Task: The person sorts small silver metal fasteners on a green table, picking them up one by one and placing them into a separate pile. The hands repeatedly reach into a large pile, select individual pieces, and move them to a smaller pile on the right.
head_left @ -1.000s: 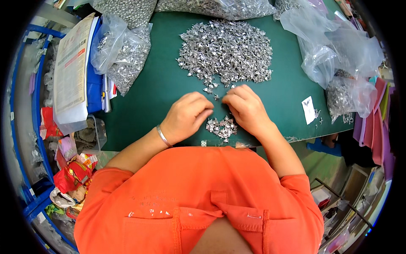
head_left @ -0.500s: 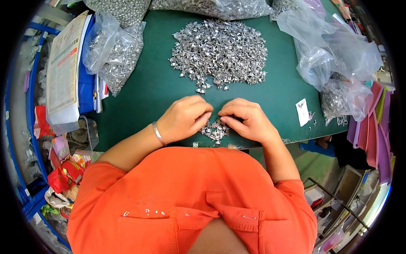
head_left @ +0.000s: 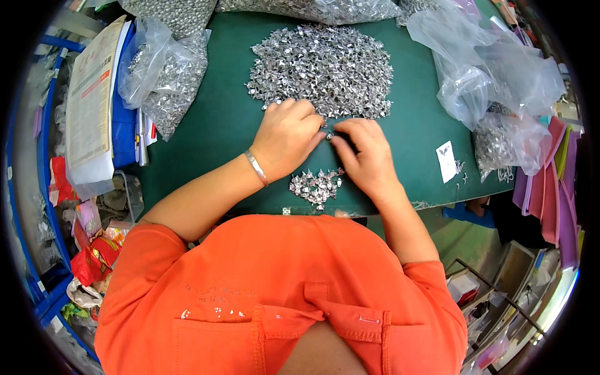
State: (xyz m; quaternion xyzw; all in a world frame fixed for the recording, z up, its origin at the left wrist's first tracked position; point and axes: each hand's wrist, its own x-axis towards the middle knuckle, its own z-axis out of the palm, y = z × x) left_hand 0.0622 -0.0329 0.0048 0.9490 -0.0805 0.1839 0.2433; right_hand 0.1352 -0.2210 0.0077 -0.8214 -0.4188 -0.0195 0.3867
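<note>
metal bits [head_left: 322, 72] heaped ahead, small pile [head_left: 316, 187] nearer body, on tabletop [head_left: 412, 153] | L hand [head_left: 289, 134], R hand [head_left: 365, 153]: grips can't tell, tips too small | prob. light, stiff, slick; pinch edges

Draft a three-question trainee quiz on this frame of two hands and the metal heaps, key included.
1. Pick one: on which side, left or right, is the silver bangle worn?
2. True or false: the larger heap of metal pieces lies nearer the orange shirt than the smaller heap does.
3. Fill in: the white card lies to the ____ of the right hand.

Key: 1. left; 2. false; 3. right
</note>
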